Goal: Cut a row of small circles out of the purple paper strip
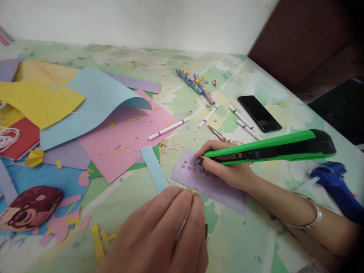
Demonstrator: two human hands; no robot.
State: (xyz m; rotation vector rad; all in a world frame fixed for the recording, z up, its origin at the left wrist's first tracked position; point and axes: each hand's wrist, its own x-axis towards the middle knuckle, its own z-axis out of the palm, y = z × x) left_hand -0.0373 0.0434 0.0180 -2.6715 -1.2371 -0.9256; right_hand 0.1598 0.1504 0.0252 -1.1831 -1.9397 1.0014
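Observation:
My right hand (220, 161) is closed around a green and black utility knife (270, 148), whose handle slants back to the right. Its fingers rest over a purple piece of paper (196, 178) with a row of small drawn circles and dots. The knife's tip is hidden by the fingers. My left hand (162, 231) is in front, blurred, with its fingers bent and pressed together. What it holds, if anything, is hidden. Just beyond it lies a light blue paper strip (155, 168). Small scissors (220, 135) lie behind my right hand.
Coloured paper sheets (127, 132) and scraps cover the left side. White markers (169, 129), two decorated paper rolls (190, 81) and a black phone (259, 113) lie further back. A blue tape dispenser (335, 185) is at the right, a dark red patterned case (31, 208) at the left.

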